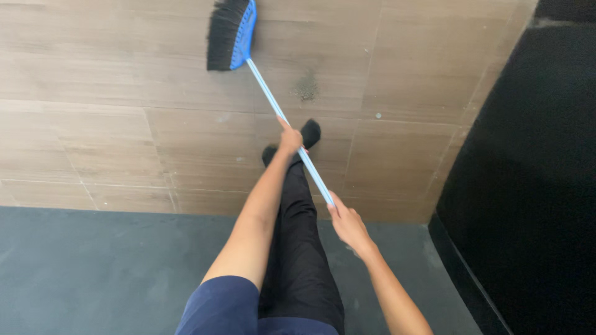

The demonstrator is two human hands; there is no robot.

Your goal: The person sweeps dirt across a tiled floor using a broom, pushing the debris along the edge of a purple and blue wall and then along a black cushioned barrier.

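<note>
A broom with a blue head and black bristles reaches out over a brown tiled floor. Its thin pale-blue handle runs back toward me. My left hand grips the handle partway down, arm stretched forward. My right hand holds the handle's near end, lower and to the right. A small pile of grey dust lies on the tiles just right of the handle. My legs in black trousers and black socks stand below the hands.
A dark grey floor strip lies along the near side of the tiles. A black wall or panel rises along the right side. A small speck sits on the tiles.
</note>
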